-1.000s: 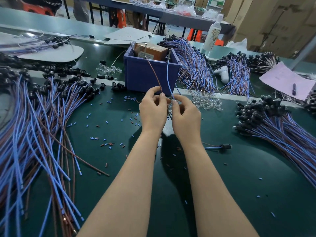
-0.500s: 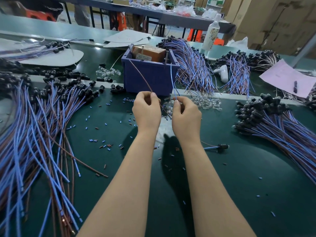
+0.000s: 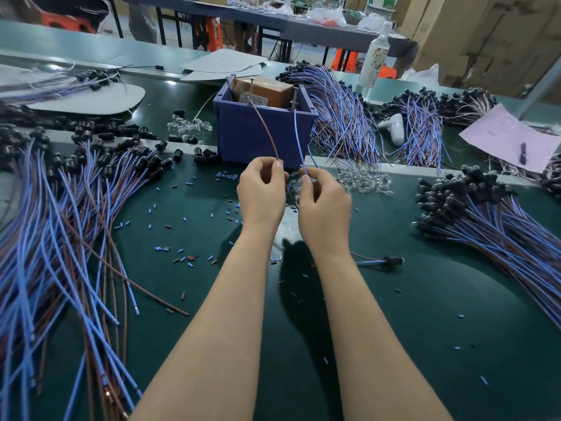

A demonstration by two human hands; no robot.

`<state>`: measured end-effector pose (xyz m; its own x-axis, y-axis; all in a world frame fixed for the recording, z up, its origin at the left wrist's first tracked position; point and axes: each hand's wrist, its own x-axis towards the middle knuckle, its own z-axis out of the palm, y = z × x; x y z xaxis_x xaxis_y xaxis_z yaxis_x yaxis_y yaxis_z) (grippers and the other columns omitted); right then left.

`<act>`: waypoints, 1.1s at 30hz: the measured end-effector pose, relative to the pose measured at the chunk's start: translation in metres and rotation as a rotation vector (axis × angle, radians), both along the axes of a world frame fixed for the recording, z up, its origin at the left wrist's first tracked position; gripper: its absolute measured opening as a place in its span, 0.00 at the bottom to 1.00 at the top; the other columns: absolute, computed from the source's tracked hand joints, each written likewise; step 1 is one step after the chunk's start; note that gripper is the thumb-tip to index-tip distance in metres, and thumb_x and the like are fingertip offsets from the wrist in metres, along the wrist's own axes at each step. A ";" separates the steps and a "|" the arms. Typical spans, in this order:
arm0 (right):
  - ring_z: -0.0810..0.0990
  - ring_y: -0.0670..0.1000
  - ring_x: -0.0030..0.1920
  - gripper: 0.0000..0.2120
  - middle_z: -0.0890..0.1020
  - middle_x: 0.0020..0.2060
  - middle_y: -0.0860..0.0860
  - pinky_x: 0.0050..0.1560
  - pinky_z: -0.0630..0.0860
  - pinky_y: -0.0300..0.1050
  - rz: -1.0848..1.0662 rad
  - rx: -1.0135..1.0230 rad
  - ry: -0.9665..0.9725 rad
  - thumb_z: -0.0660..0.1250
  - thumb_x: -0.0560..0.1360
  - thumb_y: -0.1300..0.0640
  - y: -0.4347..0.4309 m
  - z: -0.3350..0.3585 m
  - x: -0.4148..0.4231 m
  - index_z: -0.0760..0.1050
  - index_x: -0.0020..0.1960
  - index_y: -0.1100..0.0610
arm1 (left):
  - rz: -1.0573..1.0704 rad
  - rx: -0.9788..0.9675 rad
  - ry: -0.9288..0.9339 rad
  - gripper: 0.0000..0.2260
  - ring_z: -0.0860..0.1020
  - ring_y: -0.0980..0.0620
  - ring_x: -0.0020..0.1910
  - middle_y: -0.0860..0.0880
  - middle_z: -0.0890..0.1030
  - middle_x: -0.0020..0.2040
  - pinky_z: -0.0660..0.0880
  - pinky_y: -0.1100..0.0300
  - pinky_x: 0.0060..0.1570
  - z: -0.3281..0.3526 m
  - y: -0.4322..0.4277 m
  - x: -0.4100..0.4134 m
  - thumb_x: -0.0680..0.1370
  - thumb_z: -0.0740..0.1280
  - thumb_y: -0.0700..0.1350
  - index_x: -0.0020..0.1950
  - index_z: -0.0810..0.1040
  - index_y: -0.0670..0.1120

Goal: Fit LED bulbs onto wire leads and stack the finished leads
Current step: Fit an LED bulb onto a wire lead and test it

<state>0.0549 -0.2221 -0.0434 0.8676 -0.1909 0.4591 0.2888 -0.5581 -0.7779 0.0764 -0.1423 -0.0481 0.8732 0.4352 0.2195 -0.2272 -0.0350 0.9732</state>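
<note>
brown wire (image 3: pixel 267 129) and blue wire (image 3: pixel 299 138) upright, pinched by left hand (image 3: pixel 262 192), right hand (image 3: pixel 324 205)

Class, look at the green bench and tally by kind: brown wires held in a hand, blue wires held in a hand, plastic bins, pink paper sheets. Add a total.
Brown wire, pinched by the left hand: 1
Blue wire, pinched by the right hand: 1
Blue bin: 1
Pink sheet: 1
Total: 4

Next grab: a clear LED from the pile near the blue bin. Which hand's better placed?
Right, likely. The right hand sits beside the clear LED pile; the left hand is farther off. Both pinch a wire: blue wire right, brown wire left.
</note>
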 end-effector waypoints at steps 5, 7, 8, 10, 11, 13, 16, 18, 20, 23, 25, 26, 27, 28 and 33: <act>0.71 0.48 0.36 0.10 0.75 0.35 0.47 0.39 0.64 0.39 -0.020 -0.001 -0.011 0.60 0.79 0.60 0.001 -0.001 -0.001 0.78 0.56 0.60 | -0.006 -0.003 0.001 0.05 0.75 0.54 0.36 0.52 0.79 0.35 0.75 0.54 0.45 0.000 0.000 -0.001 0.79 0.63 0.41 0.44 0.76 0.46; 0.71 0.49 0.36 0.10 0.75 0.35 0.47 0.39 0.64 0.40 -0.043 0.011 -0.022 0.60 0.79 0.60 0.001 -0.002 0.000 0.78 0.55 0.60 | -0.007 -0.001 -0.001 0.05 0.75 0.54 0.36 0.52 0.79 0.35 0.75 0.53 0.45 0.001 0.000 -0.002 0.79 0.62 0.41 0.44 0.76 0.47; 0.71 0.49 0.36 0.10 0.75 0.34 0.47 0.39 0.64 0.40 -0.051 0.020 -0.026 0.60 0.79 0.60 0.000 -0.002 0.000 0.78 0.55 0.60 | -0.007 0.001 -0.002 0.05 0.75 0.53 0.37 0.52 0.79 0.35 0.75 0.53 0.46 0.001 0.000 -0.002 0.79 0.62 0.42 0.44 0.76 0.47; 0.71 0.49 0.35 0.10 0.75 0.34 0.47 0.39 0.65 0.40 -0.052 0.023 -0.028 0.60 0.79 0.60 0.000 -0.002 -0.001 0.78 0.55 0.60 | -0.007 0.000 -0.005 0.06 0.75 0.53 0.36 0.52 0.79 0.35 0.75 0.53 0.45 0.001 0.000 -0.002 0.79 0.62 0.41 0.44 0.75 0.47; 0.71 0.49 0.36 0.10 0.76 0.34 0.49 0.39 0.64 0.39 -0.046 0.015 -0.028 0.60 0.79 0.60 0.001 -0.002 -0.001 0.78 0.55 0.60 | -0.006 -0.001 -0.007 0.06 0.75 0.54 0.36 0.52 0.78 0.35 0.75 0.54 0.45 0.001 0.000 -0.001 0.79 0.62 0.41 0.43 0.75 0.47; 0.71 0.48 0.37 0.10 0.79 0.36 0.54 0.40 0.66 0.41 -0.024 -0.001 -0.022 0.60 0.79 0.60 0.002 -0.001 -0.001 0.78 0.56 0.60 | -0.007 0.005 -0.008 0.06 0.75 0.54 0.36 0.52 0.78 0.35 0.74 0.57 0.43 0.001 0.000 -0.001 0.79 0.62 0.41 0.43 0.75 0.47; 0.72 0.48 0.38 0.11 0.82 0.40 0.56 0.45 0.71 0.45 0.013 0.002 -0.015 0.60 0.79 0.60 0.003 -0.001 -0.001 0.78 0.57 0.60 | -0.010 0.009 -0.013 0.06 0.76 0.54 0.36 0.51 0.79 0.37 0.74 0.59 0.42 0.001 0.000 0.000 0.79 0.62 0.41 0.44 0.75 0.47; 0.72 0.47 0.38 0.11 0.83 0.43 0.57 0.45 0.71 0.45 0.019 -0.001 -0.017 0.60 0.79 0.60 0.003 -0.001 -0.001 0.78 0.57 0.60 | -0.009 0.011 -0.014 0.06 0.75 0.54 0.37 0.50 0.79 0.37 0.73 0.59 0.42 0.000 -0.001 0.000 0.79 0.62 0.41 0.43 0.75 0.47; 0.72 0.47 0.39 0.11 0.83 0.43 0.57 0.46 0.71 0.45 0.018 -0.003 -0.018 0.61 0.79 0.60 0.003 -0.002 -0.001 0.78 0.57 0.60 | -0.010 0.011 -0.016 0.06 0.75 0.54 0.37 0.50 0.78 0.37 0.73 0.60 0.41 0.000 -0.001 0.001 0.79 0.62 0.40 0.43 0.75 0.47; 0.72 0.47 0.38 0.11 0.84 0.43 0.57 0.45 0.70 0.44 0.015 -0.007 -0.014 0.61 0.79 0.60 0.003 -0.002 -0.001 0.79 0.57 0.60 | -0.012 0.006 -0.013 0.06 0.76 0.55 0.36 0.52 0.78 0.36 0.73 0.62 0.40 0.000 -0.001 0.001 0.79 0.62 0.40 0.44 0.75 0.47; 0.72 0.47 0.39 0.11 0.83 0.41 0.56 0.46 0.70 0.44 0.015 -0.010 0.000 0.61 0.79 0.60 0.003 -0.001 -0.001 0.79 0.57 0.60 | -0.013 0.005 -0.011 0.05 0.77 0.56 0.36 0.53 0.78 0.36 0.73 0.64 0.39 0.000 -0.001 0.000 0.79 0.62 0.40 0.44 0.75 0.47; 0.72 0.48 0.39 0.11 0.82 0.40 0.55 0.47 0.71 0.45 0.019 -0.009 0.008 0.61 0.79 0.60 0.003 0.000 -0.002 0.78 0.57 0.60 | -0.015 0.006 -0.010 0.05 0.77 0.57 0.36 0.53 0.79 0.36 0.73 0.64 0.39 0.001 -0.001 -0.001 0.79 0.62 0.40 0.44 0.76 0.46; 0.73 0.49 0.39 0.11 0.80 0.39 0.53 0.47 0.72 0.46 0.028 -0.009 0.016 0.61 0.79 0.60 0.003 0.002 -0.003 0.78 0.57 0.60 | -0.020 0.003 -0.007 0.05 0.77 0.57 0.36 0.53 0.79 0.36 0.73 0.64 0.40 0.002 0.000 -0.001 0.79 0.63 0.40 0.44 0.76 0.46; 0.75 0.50 0.40 0.11 0.81 0.39 0.52 0.49 0.72 0.47 0.043 -0.013 0.029 0.61 0.79 0.60 0.002 0.005 -0.004 0.78 0.57 0.60 | -0.031 -0.005 -0.004 0.05 0.77 0.56 0.37 0.52 0.79 0.36 0.74 0.63 0.41 0.004 0.000 -0.002 0.79 0.63 0.40 0.45 0.76 0.46; 0.79 0.54 0.45 0.08 0.83 0.43 0.53 0.47 0.72 0.46 0.153 -0.102 0.095 0.63 0.78 0.58 -0.010 0.026 -0.009 0.79 0.51 0.58 | -0.130 0.033 -0.024 0.05 0.78 0.54 0.39 0.49 0.80 0.39 0.77 0.56 0.46 0.026 -0.003 -0.010 0.78 0.64 0.39 0.48 0.80 0.42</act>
<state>0.0463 -0.2323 -0.0173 0.9234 -0.0104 0.3836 0.3039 -0.5908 -0.7474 0.0666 -0.1454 -0.0223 0.9161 0.3110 0.2530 -0.2548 -0.0357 0.9663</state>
